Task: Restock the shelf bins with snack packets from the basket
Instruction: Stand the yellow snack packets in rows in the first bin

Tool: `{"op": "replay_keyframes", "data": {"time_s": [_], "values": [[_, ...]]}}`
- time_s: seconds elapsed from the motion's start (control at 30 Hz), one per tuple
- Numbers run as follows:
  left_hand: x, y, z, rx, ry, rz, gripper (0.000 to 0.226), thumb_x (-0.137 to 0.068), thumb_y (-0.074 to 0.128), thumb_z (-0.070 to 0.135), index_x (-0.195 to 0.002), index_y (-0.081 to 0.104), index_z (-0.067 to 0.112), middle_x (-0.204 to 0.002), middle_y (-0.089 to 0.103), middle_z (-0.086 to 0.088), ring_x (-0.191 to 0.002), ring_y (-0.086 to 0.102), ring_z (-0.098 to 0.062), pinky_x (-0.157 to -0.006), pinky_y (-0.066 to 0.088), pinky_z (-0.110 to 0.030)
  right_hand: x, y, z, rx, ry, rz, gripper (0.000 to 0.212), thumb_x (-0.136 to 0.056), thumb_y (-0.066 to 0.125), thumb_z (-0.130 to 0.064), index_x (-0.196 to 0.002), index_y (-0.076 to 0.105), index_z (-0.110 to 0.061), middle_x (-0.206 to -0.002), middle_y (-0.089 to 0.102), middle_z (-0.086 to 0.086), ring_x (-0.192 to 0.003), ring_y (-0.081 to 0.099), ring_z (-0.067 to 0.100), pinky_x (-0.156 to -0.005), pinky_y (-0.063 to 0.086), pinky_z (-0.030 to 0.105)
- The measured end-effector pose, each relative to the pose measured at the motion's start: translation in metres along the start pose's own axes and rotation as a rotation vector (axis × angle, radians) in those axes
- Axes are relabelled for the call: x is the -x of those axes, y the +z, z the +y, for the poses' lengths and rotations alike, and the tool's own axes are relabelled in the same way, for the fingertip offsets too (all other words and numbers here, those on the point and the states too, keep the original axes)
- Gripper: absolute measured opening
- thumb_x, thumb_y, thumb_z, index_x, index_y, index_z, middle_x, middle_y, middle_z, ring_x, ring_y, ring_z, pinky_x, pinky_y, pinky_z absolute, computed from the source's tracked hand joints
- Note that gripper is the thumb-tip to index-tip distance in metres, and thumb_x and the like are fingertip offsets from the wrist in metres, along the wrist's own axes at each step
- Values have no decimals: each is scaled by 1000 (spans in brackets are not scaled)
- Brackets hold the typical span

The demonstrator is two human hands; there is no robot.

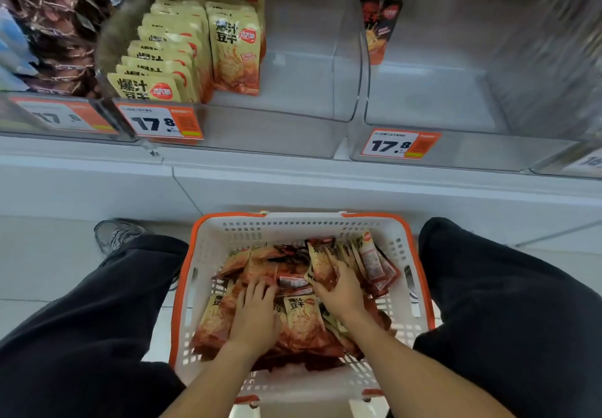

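Observation:
A white basket with an orange rim (413,254) stands on the floor between my knees, full of yellow-and-red snack packets (301,318). Both hands are inside it. My left hand (255,315) rests on the pile with its fingertips curled into the packets. My right hand (342,287) grips an upright packet near the basket's right side. Above, a clear shelf bin (293,114) holds rows of matching yellow packets (236,52) at its left. The bin to the right (456,144) holds one dark red packet (379,30) standing at the back.
A bin of dark brown packets (55,33) sits at the far left of the shelf. Orange price tags (161,122) reading 17.8 hang on the bin fronts. My dark-trousered legs flank the basket, and a shoe (115,233) is on the tiled floor at left.

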State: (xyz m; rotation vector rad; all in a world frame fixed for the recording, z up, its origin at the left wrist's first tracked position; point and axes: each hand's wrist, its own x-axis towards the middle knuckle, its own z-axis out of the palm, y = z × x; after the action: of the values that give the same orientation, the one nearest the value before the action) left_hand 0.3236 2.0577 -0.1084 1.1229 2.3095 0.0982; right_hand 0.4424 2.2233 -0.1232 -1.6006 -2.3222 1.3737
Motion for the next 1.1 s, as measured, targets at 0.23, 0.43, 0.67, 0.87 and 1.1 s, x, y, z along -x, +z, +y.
{"op": "replay_keyframes", "data": {"time_s": [0.23, 0.43, 0.67, 0.87, 1.1], "values": [[-6, -3, 7, 11, -62, 37, 52, -93, 52, 24, -143, 44, 16, -151, 39, -6, -148, 22, -29, -122, 16, -45, 5, 29, 11, 361, -62, -60, 67, -94, 63, -38, -153, 33, -27, -152, 35, 2, -135, 35, 27, -111, 39, 37], [-21, -5, 41, 257, 24, 202, 22, -90, 60, 16, -112, 61, 16, -115, 57, -2, -109, 56, -21, -88, 48, -27, 11, 29, 17, 255, -115, -35, 46, -99, 53, -22, -145, 47, -26, -139, 47, 1, -124, 45, 24, -106, 41, 35], [-49, 2, 53, 996, -404, -82, 29, -88, 70, 45, -98, 67, 17, -96, 72, 0, -87, 71, -17, -83, 60, -42, 34, 14, 40, 62, -273, -154, 49, -95, 60, -13, -141, 54, -28, -133, 49, -9, -121, 50, 13, -108, 42, 31], [-53, 3, 57, 851, -387, -101, 7, -92, 70, 16, -98, 69, 14, -92, 72, -1, -82, 70, -19, -77, 61, -44, 33, -7, 36, -38, -168, -232, 56, -80, 60, -1, -131, 58, -25, -126, 50, -7, -119, 52, 9, -107, 43, 26], [-49, -46, 55, 666, -181, -183, 16, -95, 63, 15, -111, 63, 18, -107, 71, -1, -94, 68, -18, -79, 60, -41, 10, -37, 2, -433, 71, -201, 56, -77, 85, -18, -123, 53, -21, -116, 66, -3, -102, 66, 11, -84, 57, 25]]}}
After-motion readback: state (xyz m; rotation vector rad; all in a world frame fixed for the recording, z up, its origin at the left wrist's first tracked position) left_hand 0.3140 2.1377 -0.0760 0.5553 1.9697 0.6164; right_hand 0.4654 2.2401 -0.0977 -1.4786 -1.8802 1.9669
